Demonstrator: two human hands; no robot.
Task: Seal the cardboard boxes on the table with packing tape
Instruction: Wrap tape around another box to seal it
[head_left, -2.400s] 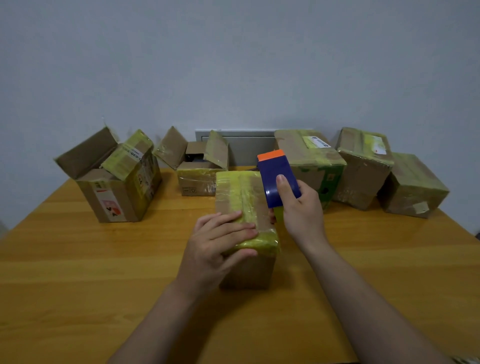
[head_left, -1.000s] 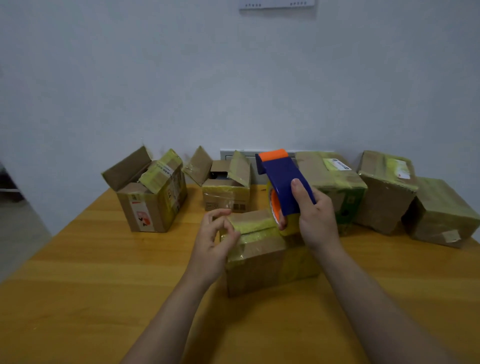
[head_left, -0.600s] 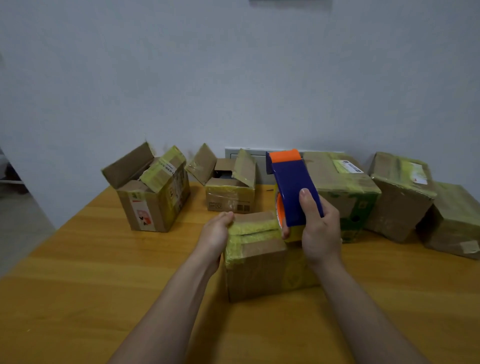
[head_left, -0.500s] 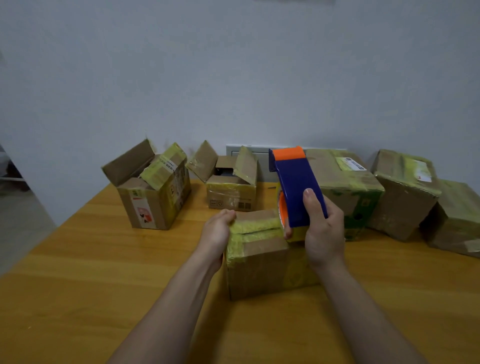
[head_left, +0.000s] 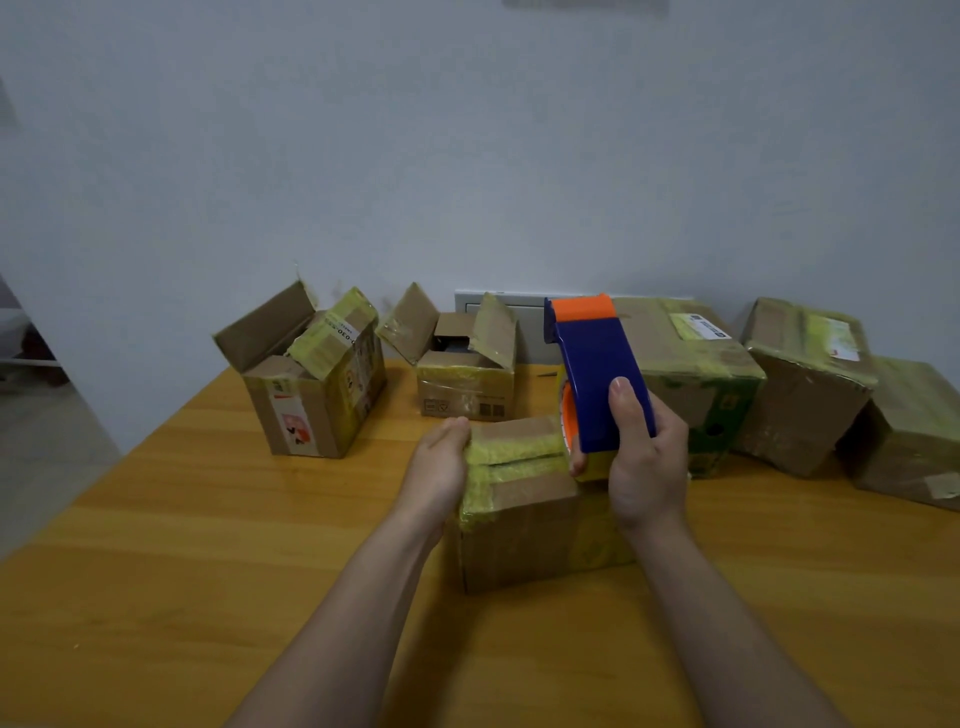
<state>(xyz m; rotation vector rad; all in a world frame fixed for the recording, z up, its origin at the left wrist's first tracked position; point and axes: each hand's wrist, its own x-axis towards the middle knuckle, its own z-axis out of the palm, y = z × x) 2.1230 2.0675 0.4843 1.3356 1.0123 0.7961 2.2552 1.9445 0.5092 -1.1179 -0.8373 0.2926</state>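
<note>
Single head-worn wide-angle view, positioned close above the near part of the surface (head_left: 156, 571), facing forward and slightly downward toward the rear wall (head_left: 467, 156).

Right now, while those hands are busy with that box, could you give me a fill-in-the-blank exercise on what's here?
1. The right hand grips a tape dispenser that is blue with an ____ top.
2. The left hand touches the ____ end of the near box.
3. The pink-labelled box and the small box beside it both have their flaps ____.
Missing words: orange; left; open.
</note>
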